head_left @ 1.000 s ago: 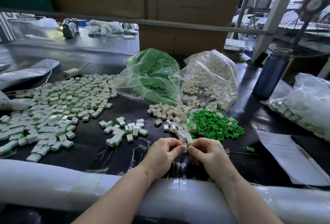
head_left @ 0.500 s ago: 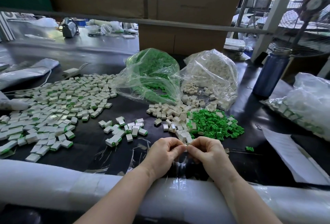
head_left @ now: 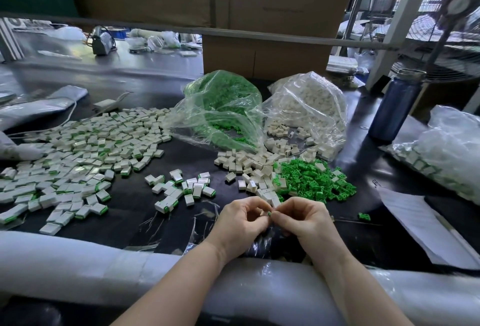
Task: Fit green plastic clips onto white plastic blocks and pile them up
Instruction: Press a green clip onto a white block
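Two hands meet near the table's (head_left: 135, 211) front edge: left hand (head_left: 240, 224) pinches a white block (head_left: 262, 212), right hand (head_left: 302, 219) pinches a green clip (head_left: 269, 213). Since half a second ago the clip's green end has become visible, so seating looks unfinished.

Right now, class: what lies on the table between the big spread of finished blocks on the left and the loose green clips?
In the head view: a small cluster of finished blocks, then loose white blocks beside the green clips.
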A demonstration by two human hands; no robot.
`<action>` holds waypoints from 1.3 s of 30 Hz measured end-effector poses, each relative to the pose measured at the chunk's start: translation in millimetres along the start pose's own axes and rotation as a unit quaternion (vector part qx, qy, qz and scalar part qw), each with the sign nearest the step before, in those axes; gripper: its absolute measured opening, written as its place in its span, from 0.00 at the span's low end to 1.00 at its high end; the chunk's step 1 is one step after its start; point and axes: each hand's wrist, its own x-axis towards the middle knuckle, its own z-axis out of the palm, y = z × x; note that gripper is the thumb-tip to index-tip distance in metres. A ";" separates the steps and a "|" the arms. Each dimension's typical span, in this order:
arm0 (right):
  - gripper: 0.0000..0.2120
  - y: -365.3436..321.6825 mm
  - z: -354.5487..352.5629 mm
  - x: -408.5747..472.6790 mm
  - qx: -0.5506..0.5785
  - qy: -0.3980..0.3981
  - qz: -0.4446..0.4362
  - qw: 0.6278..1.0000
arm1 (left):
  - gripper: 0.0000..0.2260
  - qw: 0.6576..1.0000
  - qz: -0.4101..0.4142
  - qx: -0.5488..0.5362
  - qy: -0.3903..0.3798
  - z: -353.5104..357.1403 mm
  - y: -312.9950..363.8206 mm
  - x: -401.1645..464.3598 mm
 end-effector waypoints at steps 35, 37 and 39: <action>0.06 2.4 -2.9 0.9 0.049 -0.077 0.084 0.992 | 0.08 0.989 0.071 0.076 -0.103 2.6 -3.7 2.7; 0.07 2.4 -3.0 0.9 0.051 -0.078 0.085 0.992 | 0.09 0.989 0.071 0.077 -0.104 2.8 -3.1 2.7; 0.07 1.6 -2.3 0.9 0.048 -0.076 0.085 0.992 | 0.10 0.989 0.072 0.076 -0.105 2.7 -2.4 2.7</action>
